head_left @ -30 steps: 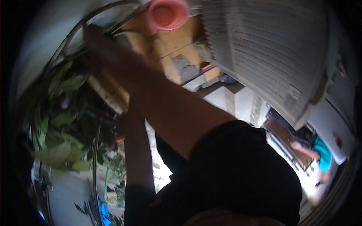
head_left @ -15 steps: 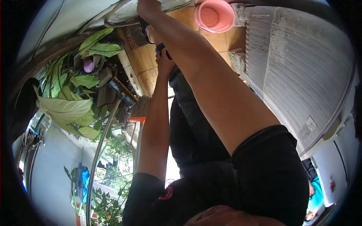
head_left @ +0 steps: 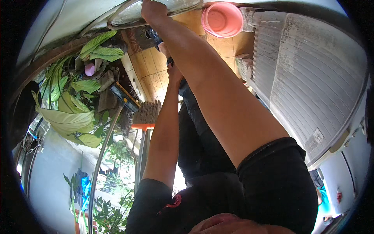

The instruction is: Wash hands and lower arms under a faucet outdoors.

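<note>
My right hand (head_left: 155,12) is raised to the pale wall at the top, beside a curved tube or cable (head_left: 113,21). Its fingers look curled, but what they hold is cut off by the upper edge. Lower down, my left hand (head_left: 174,73) is closed around a small black object (head_left: 170,61), partly hidden by my right forearm. I cannot tell what that object is. Just beyond it, a foot in a dark sandal (head_left: 153,36) shows beside the forearm. Dark trousers (head_left: 198,136) run down between my arms.
A pink bucket (head_left: 222,20) stands on yellow floor tiles (head_left: 154,58). Ribbed grey panels (head_left: 311,82) fill the right. Leafy plants (head_left: 66,121), a brush (head_left: 124,96) and an orange-based broom (head_left: 146,113) are at left. A person in teal (head_left: 324,201) is at lower right.
My left hand has shifted slightly down and right, and more of the broom shows beside that forearm. The view has moved a little; my right hand stays at the wall.
</note>
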`<state>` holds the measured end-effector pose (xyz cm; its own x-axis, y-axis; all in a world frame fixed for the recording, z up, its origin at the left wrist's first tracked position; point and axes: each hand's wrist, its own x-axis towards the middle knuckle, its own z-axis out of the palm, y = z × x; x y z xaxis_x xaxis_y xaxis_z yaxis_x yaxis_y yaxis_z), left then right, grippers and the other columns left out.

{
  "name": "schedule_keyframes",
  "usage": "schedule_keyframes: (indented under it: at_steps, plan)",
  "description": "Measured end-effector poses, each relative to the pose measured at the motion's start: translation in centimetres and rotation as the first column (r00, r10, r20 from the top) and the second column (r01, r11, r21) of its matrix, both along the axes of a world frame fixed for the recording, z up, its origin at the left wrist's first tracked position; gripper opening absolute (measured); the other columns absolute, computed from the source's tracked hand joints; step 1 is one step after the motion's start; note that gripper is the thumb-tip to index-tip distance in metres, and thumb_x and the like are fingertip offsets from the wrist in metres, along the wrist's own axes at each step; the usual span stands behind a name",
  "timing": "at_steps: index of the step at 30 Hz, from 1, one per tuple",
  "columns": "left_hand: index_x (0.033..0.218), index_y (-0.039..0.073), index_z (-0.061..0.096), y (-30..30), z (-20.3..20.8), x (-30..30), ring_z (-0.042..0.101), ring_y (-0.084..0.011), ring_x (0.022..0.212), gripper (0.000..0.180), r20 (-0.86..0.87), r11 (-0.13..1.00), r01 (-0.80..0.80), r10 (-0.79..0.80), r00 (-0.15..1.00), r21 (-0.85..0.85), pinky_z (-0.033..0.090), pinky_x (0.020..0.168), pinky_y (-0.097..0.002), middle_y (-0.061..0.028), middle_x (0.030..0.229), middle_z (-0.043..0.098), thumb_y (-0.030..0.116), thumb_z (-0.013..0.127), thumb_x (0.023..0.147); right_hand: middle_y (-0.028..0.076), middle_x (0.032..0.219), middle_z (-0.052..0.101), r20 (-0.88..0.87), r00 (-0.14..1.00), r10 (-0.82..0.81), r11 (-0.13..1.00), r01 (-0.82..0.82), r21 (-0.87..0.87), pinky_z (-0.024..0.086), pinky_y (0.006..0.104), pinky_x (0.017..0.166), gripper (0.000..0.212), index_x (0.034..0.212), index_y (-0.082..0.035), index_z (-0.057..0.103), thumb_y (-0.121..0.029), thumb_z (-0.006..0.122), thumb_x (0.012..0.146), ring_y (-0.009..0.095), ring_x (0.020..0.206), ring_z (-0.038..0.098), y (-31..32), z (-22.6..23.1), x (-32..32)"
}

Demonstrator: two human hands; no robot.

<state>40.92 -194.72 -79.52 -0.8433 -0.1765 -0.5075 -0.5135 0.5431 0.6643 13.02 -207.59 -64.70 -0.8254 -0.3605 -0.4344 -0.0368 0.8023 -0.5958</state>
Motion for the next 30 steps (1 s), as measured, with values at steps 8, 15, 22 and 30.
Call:
schedule_keyframes:
  at_steps: [8, 15, 22, 30]
  plan:
    - [0.147, 0.015, 0.033, 3.3, 0.7, 0.3, 0.030, -0.0338, 0.140, 0.082, 0.031, 0.982, 0.074, -0.081, 0.996, 0.177, 0.027, 0.111, -0.0510, -0.0313, 0.148, 0.028, 0.057, 0.059, 0.082, 0.022, 0.091, 0.068, -0.261, 0.965, 0.033, 0.973, 0.028, 0.228, 0.054, 0.0475, 0.074, 0.038, 0.112, 0.003, 0.057, -0.022, 0.032, 0.099, 0.036, 0.087, 0.068, -1.2, -2.7, -0.7]
    - [0.144, 0.012, 0.038, 5.7, 1.2, 7.2, 0.031, -0.0369, 0.139, 0.073, 0.508, 0.868, -0.234, -0.024, 0.861, 0.438, 0.026, 0.113, -0.0453, -0.0283, 0.147, 0.033, 0.056, 0.051, 0.088, 0.023, 0.085, 0.068, -0.234, 0.965, 0.121, 0.991, -0.133, -0.035, 0.054, 0.0476, 0.071, 0.035, 0.110, 0.002, 0.055, -0.023, 0.032, 0.098, 0.038, 0.083, 0.067, 1.1, -3.3, -0.7]
    - [0.138, 0.012, 0.049, 6.8, 2.3, 15.8, 0.034, -0.0361, 0.137, 0.054, 0.509, 0.859, -0.363, 0.144, 0.849, 0.362, 0.027, 0.113, -0.0405, -0.0207, 0.146, 0.039, 0.048, 0.041, 0.098, 0.021, 0.083, 0.069, -0.254, 0.956, 0.147, 0.989, -0.150, 0.010, 0.054, 0.0475, 0.070, 0.032, 0.105, 0.000, 0.056, -0.023, 0.035, 0.098, 0.036, 0.079, 0.068, 0.0, -3.3, 0.1]
    - [0.127, 0.015, 0.058, 4.6, 8.6, 10.2, 0.043, -0.0360, 0.127, 0.047, 0.482, 0.840, -0.427, 0.237, 0.844, 0.335, 0.035, 0.107, -0.0447, -0.0200, 0.133, 0.050, 0.047, 0.044, 0.096, 0.018, 0.084, 0.070, -0.315, 0.936, 0.158, 0.987, -0.151, 0.046, 0.054, 0.0470, 0.070, 0.027, 0.106, -0.004, 0.056, -0.023, 0.041, 0.094, 0.034, 0.080, 0.069, -0.1, -4.0, -0.4]
